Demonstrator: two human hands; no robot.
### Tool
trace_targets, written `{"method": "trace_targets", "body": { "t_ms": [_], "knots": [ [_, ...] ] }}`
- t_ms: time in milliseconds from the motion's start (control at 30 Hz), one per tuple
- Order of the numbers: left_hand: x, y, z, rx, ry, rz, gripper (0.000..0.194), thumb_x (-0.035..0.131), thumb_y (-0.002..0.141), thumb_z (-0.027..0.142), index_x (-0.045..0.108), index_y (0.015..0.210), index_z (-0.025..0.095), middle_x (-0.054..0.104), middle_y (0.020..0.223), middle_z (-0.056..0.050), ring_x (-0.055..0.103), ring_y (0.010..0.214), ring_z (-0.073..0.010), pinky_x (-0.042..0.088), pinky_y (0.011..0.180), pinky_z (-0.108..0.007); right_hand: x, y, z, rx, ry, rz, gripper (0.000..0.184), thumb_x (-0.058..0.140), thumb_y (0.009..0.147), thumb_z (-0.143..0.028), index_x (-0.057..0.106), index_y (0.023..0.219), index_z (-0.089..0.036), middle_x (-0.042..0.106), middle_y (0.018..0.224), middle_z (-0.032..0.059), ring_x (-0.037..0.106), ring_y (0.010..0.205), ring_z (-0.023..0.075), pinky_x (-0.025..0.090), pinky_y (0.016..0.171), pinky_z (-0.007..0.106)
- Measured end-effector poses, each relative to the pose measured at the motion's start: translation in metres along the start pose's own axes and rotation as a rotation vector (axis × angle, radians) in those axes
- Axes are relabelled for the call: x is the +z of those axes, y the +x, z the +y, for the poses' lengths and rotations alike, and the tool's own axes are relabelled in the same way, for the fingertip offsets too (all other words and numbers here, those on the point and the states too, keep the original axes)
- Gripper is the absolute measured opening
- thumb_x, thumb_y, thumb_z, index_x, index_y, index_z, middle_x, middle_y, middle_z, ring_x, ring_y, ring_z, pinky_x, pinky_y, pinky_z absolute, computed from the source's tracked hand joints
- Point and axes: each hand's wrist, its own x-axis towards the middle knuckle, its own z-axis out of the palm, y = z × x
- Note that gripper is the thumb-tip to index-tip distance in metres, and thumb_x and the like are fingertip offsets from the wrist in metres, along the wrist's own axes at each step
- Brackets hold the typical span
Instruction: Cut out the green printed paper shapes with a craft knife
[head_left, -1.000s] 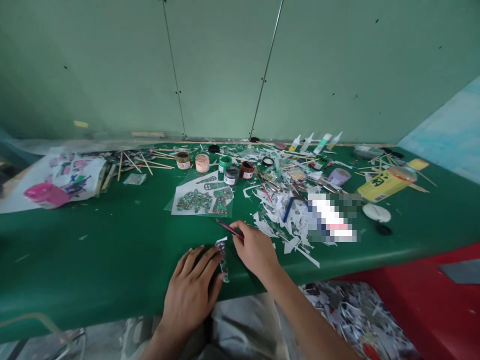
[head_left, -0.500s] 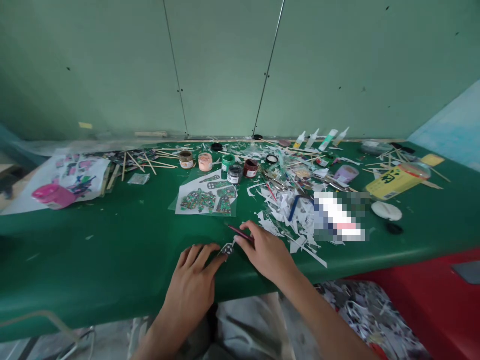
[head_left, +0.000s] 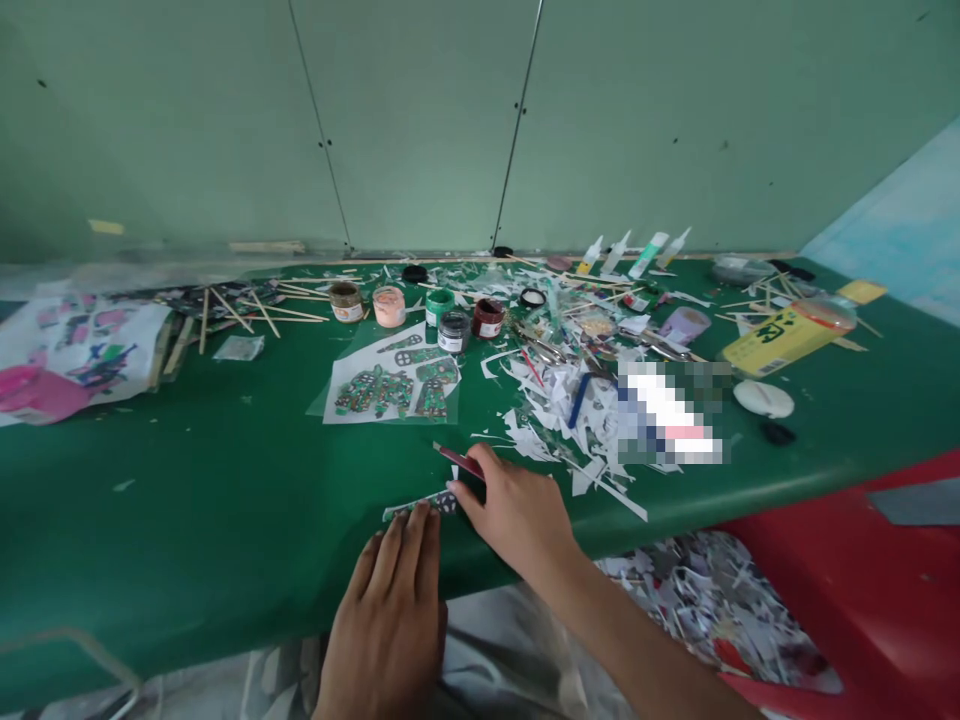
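Near the table's front edge, a narrow strip of printed paper [head_left: 444,503] with a green and black pattern lies on the green surface. My left hand [head_left: 394,600] rests with stretched fingers on its lower side, hiding part of it. My right hand [head_left: 517,505] grips a slim dark-red craft knife [head_left: 461,459], its thin tip pointing up and left, off the paper. The right thumb touches the strip's right end. Behind them lies a white sheet [head_left: 360,350] with several green patterned cutouts on it.
Paint jars [head_left: 452,332] stand behind the sheet. White paper scraps [head_left: 525,437] are heaped to the right, near a yellow container [head_left: 787,338] and a white oval object [head_left: 763,399]. A pink bottle [head_left: 45,393] lies at the left. Below, a red bin [head_left: 825,560] holds scraps.
The patterned strip shows longer and turned more sideways. My left hand has shifted from pinching at its end to lying flat over it. My right hand has moved slightly left; the view has shifted.
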Motion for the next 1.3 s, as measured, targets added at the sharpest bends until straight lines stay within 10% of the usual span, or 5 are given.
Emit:
{"method": "trace_targets", "body": {
  "t_ms": [467,1300],
  "knots": [
    [0.001,0.014,-0.013,0.010,-0.189,-0.130,0.073,0.047,0.065,0.009,0.047,0.137,0.019,0.049,0.141,-0.012,0.047,0.129,-0.0290,0.040,0.107,-0.047,-0.016,-0.018,0.042,-0.265,-0.014,-0.074,0.027,0.033,0.098,-0.030,0.058,0.092,-0.022,0.068,0.070,0.0021,0.059,0.050,0.0168,0.020,0.044,0.030],
    [0.000,0.011,-0.020,0.000,-0.258,-0.131,0.073,0.049,0.059,0.014,0.051,0.132,0.018,0.043,0.148,-0.013,0.044,0.133,-0.0285,0.041,0.105,-0.046,-0.016,-0.007,0.023,-0.329,-0.181,-0.147,0.034,0.033,0.094,-0.033,0.060,0.075,-0.022,0.054,0.047,0.0018,0.037,0.038,0.0122,0.008,0.043,0.031]
  ]
}}
